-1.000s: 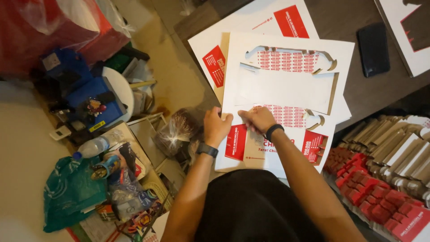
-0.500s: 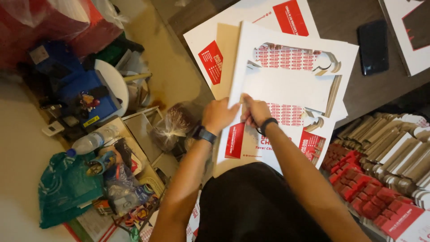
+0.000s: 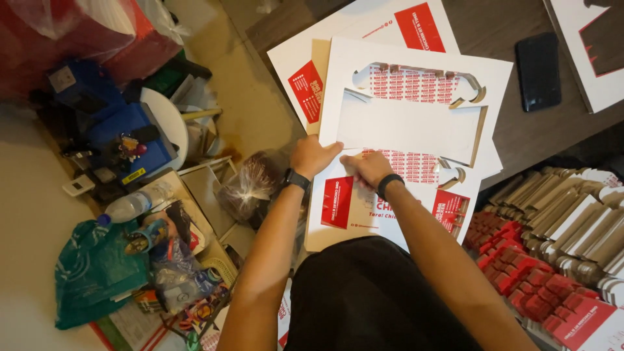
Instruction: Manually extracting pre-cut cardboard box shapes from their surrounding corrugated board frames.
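From my remote seat, the biggest thing in view was the dark wooden table (image 3: 520,140), which carried a stack of white and red printed card sheets (image 3: 390,214) running from its left edge toward the near edge. On top of that stack lay the white die-cut cardboard sheet (image 3: 416,123), a large panel partly punched out of its middle, brown core showing along the cut edges. To the right of the near edge sat rows of folded red and white cartons (image 3: 559,240), packed side by side; a black phone (image 3: 537,71) lay flat near the far right corner. My left hand (image 3: 313,156) was closed over the sheet's near left edge, fingers curled down on the card, and my right hand (image 3: 368,168) pinched the same edge just beside it, thumb and fingers shut on the board. I judged the step to be separating the cut panel from its frame; the next move called for a firm hold on the frame while pressing the panel free without tearing the tabs.
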